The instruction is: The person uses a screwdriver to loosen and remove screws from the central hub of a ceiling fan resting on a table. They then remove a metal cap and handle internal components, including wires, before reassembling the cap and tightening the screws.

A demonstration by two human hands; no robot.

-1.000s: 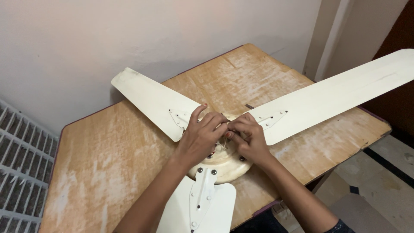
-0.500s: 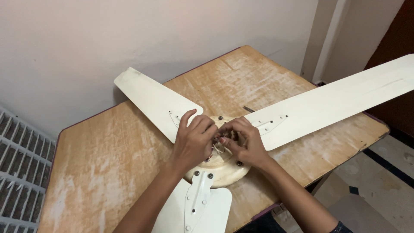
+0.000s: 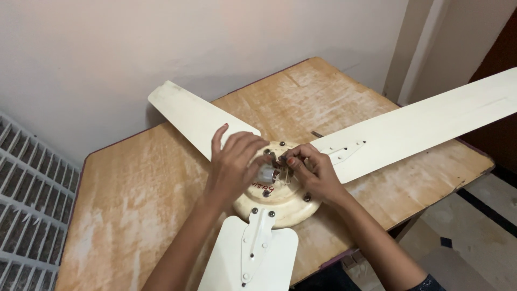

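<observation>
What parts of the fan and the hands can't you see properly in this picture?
Head view only:
- The middle of the fan hub: the left hand and right hand cover it, so the small metal part between the fingers is unclear.
- The right blade tip: cut off by the picture's right edge.
- The near blade: cut off by the bottom edge.
- The far blade root: hidden behind the left hand.

Looks like a home, w/ a room corner used as a repair spot. Plain painted wall (image 3: 161, 48), worn wooden table (image 3: 134, 199) pushed against it, tiled floor (image 3: 484, 237) w/ dark inlay, dark door (image 3: 501, 64) at right, white grille (image 3: 27, 205) at left. Ceiling fan (image 3: 280, 199) lies flat on table, blades spread. No benches or tool racks in view.
</observation>
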